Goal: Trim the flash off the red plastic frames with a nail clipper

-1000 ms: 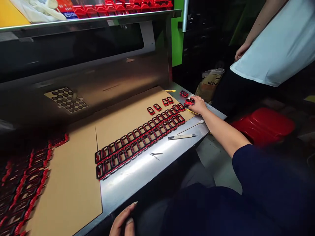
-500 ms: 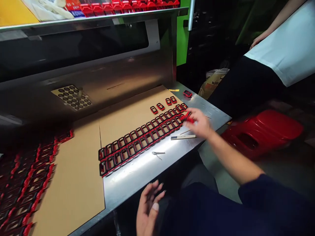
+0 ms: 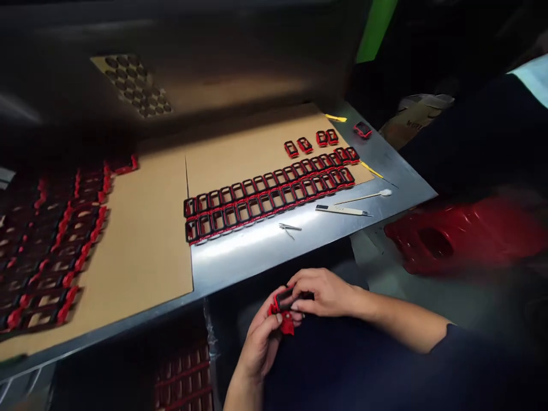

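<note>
Seen from my remote seat, two bare hands meet low in the middle, just off the near edge of a shiny metal worktable [image 3: 231,260]. The left hand [image 3: 262,337] grasps a small black-and-red plastic piece [image 3: 286,323], tilted, its thumb pressed against the red part. The right hand [image 3: 323,292] curls over the piece's black upper edge, fingertips touching it or very near; I cannot tell whether they pinch it.

On a flat brown cardboard sheet [image 3: 231,165], hollow black rectangular frames with red bases stand in two long, tight rows [image 3: 265,200]. Behind the rows' far right end, four similar frames [image 3: 304,145] are set apart, and at the table's far right corner a lone black-and-red block [image 3: 363,130] sits on bare metal. A larger, blurred batch of red-and-black frames [image 3: 55,245] spreads over the left side.

I judge the work well advanced but unfinished: the neat rows look dealt with, the held piece is in progress, and the four loose frames and the corner block may remain. I cannot tell whether the left batch is done or waiting. A pale-handled craft knife [image 3: 345,210] and small metal pliers [image 3: 290,228] lie unheld before the rows.
</note>
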`<action>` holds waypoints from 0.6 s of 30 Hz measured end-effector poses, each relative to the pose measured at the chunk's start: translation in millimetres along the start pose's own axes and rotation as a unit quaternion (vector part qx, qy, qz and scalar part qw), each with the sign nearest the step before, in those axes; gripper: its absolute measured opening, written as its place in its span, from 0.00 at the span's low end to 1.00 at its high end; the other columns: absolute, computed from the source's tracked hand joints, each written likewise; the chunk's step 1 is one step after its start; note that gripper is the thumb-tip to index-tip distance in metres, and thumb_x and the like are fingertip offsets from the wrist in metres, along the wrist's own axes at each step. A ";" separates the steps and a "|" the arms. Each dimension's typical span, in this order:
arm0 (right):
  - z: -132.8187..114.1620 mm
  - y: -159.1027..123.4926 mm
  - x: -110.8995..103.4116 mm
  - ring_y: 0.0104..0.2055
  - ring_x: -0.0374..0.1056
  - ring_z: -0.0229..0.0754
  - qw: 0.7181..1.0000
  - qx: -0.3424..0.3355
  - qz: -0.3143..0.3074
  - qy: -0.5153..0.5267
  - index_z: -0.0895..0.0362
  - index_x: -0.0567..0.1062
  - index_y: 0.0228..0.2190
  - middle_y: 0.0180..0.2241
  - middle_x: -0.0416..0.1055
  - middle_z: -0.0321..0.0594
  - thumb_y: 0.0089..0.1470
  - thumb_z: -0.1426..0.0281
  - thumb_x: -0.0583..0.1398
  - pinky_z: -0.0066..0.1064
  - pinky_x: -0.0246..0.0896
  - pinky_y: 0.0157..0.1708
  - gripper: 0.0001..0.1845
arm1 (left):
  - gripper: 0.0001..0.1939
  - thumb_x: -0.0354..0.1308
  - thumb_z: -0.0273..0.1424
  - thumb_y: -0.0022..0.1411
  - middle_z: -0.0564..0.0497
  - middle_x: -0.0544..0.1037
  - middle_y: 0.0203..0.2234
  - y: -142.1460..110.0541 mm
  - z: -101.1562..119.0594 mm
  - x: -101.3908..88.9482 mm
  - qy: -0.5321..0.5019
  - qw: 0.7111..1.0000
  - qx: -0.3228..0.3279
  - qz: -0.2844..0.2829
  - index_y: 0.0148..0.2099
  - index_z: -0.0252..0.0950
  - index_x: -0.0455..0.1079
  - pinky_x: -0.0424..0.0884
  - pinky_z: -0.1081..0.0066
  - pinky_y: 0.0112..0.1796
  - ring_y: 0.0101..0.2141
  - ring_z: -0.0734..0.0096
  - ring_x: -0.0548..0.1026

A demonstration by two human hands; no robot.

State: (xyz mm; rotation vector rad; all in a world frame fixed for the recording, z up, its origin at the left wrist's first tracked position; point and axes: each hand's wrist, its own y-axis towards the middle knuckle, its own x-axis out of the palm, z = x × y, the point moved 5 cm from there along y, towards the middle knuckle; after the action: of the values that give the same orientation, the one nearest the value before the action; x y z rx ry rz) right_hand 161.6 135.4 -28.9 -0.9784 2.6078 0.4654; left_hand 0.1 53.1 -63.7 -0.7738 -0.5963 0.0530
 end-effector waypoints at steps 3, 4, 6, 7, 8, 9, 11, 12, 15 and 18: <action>4.7 -2.3 -5.4 0.37 0.72 0.38 0.993 0.104 0.048 0.005 0.59 0.80 0.32 0.37 0.76 0.42 0.58 0.64 0.65 0.26 0.66 0.38 0.09 | 0.24 0.65 0.27 0.47 0.49 0.81 0.34 1.2 6.0 6.2 -0.012 0.996 0.077 0.038 0.49 0.36 0.73 0.75 0.64 0.44 0.35 0.64 0.80; 7.1 -4.0 -5.2 0.32 0.70 0.36 0.986 0.157 0.055 0.031 0.59 0.79 0.32 0.33 0.75 0.40 0.57 0.62 0.66 0.25 0.63 0.32 0.12 | 0.22 0.65 0.27 0.47 0.52 0.79 0.31 1.1 9.4 6.3 -0.012 0.992 0.113 0.056 0.48 0.36 0.72 0.75 0.66 0.43 0.34 0.67 0.79; 10.6 -8.8 -0.8 0.23 0.61 0.31 0.959 0.258 0.051 0.103 0.59 0.77 0.33 0.24 0.69 0.35 0.55 0.55 0.67 0.22 0.55 0.23 0.19 | 0.20 0.65 0.29 0.49 0.56 0.75 0.27 -0.4 14.4 5.5 0.018 0.983 0.166 0.078 0.47 0.38 0.71 0.74 0.68 0.39 0.29 0.72 0.75; 10.3 -10.9 2.6 0.21 0.57 0.30 0.946 0.291 0.043 0.139 0.59 0.77 0.33 0.21 0.66 0.32 0.53 0.52 0.68 0.21 0.51 0.21 0.22 | 0.20 0.66 0.31 0.51 0.56 0.75 0.27 -1.5 15.7 4.9 0.052 0.979 0.179 0.084 0.47 0.38 0.71 0.73 0.70 0.37 0.28 0.73 0.73; 8.5 -12.1 6.0 0.21 0.55 0.30 0.936 0.308 0.032 0.169 0.60 0.76 0.33 0.20 0.64 0.31 0.51 0.51 0.69 0.21 0.50 0.20 0.23 | 0.20 0.67 0.32 0.52 0.56 0.75 0.28 -2.8 16.5 4.1 0.094 0.974 0.187 0.091 0.48 0.38 0.71 0.72 0.71 0.35 0.27 0.74 0.73; 5.9 -12.7 8.7 0.21 0.55 0.30 0.930 0.314 0.025 0.189 0.60 0.75 0.33 0.20 0.64 0.31 0.50 0.51 0.70 0.21 0.50 0.21 0.24 | 0.21 0.68 0.34 0.53 0.54 0.76 0.30 -4.1 17.3 3.1 0.136 0.967 0.192 0.099 0.49 0.37 0.72 0.71 0.72 0.34 0.28 0.74 0.73; 0.3 -12.2 11.1 0.22 0.56 0.30 0.928 0.308 0.026 0.210 0.60 0.75 0.33 0.22 0.64 0.31 0.49 0.51 0.71 0.21 0.52 0.22 0.24 | 0.21 0.70 0.38 0.54 0.51 0.77 0.34 -6.3 19.1 1.0 0.198 0.953 0.203 0.110 0.49 0.36 0.74 0.70 0.73 0.34 0.31 0.72 0.74; -2.0 -11.5 11.3 0.23 0.57 0.30 0.928 0.302 0.031 0.217 0.60 0.74 0.32 0.22 0.65 0.32 0.49 0.52 0.71 0.21 0.53 0.23 0.24 | 0.22 0.70 0.40 0.55 0.50 0.78 0.35 -6.8 20.0 0.4 0.211 0.949 0.209 0.107 0.48 0.36 0.75 0.71 0.73 0.35 0.32 0.71 0.74; -5.8 -9.0 11.7 0.24 0.59 0.30 0.919 0.297 0.035 0.257 0.60 0.73 0.31 0.24 0.67 0.34 0.48 0.52 0.72 0.21 0.54 0.24 0.25 | 0.23 0.68 0.45 0.56 0.50 0.79 0.34 -6.4 23.9 0.7 0.227 0.941 0.236 0.087 0.49 0.37 0.77 0.72 0.71 0.36 0.32 0.70 0.75; -6.1 -8.0 15.0 0.24 0.61 0.31 0.891 0.312 0.029 0.330 0.60 0.71 0.29 0.24 0.68 0.35 0.47 0.48 0.71 0.22 0.57 0.24 0.28 | 0.22 0.70 0.45 0.55 0.49 0.79 0.37 -6.6 31.8 2.9 0.264 0.914 0.293 0.097 0.48 0.38 0.79 0.74 0.70 0.38 0.35 0.67 0.77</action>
State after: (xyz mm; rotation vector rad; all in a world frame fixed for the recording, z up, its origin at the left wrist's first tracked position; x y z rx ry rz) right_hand 155.2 118.6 -30.9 -0.9229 3.0182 -0.8074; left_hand -15.3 69.5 -40.0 -0.2322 0.0303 0.1909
